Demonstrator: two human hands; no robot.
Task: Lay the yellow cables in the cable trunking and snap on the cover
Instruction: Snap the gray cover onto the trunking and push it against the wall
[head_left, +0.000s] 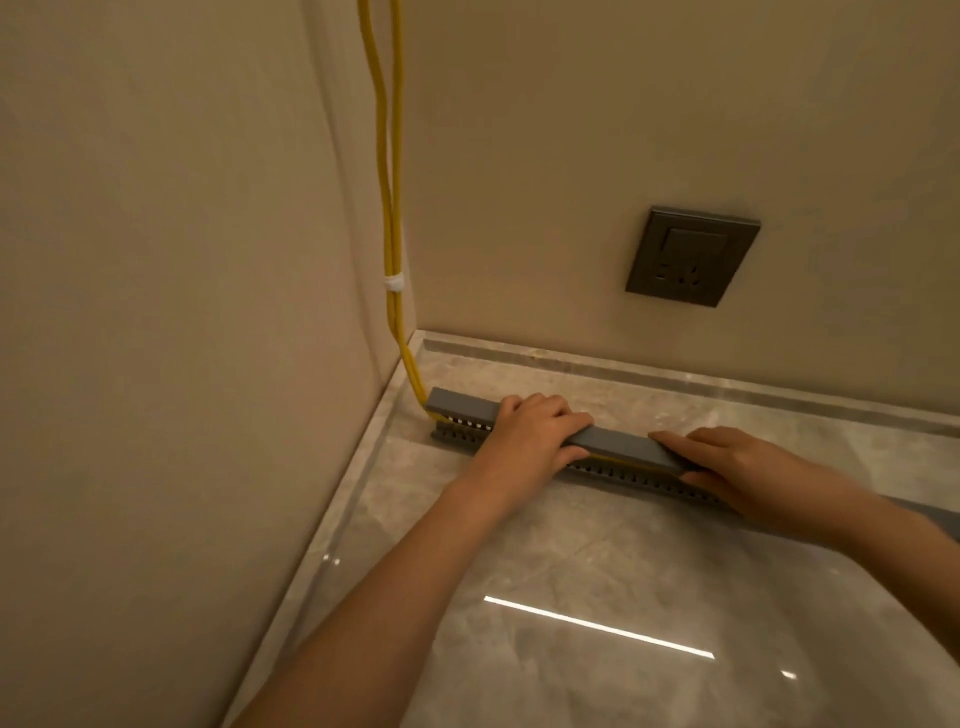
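Inside slotted trunking (626, 476), yellow cables (392, 218) lie beneath cover (618, 445).

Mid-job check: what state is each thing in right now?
Yellow cables: tied, hanging down into the trunking.
Trunking: holds the cables.
Cover: resting on top, not fully seated.
Left hand: grips the cover.
Right hand: fingers flat on the cover.
Wall socket: nothing plugged in.

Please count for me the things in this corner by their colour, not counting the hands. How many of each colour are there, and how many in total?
Yellow: 2, the cables
Grey: 3, the cover, the trunking and the wall socket
White: 1, the tie around the cables
Total: 6
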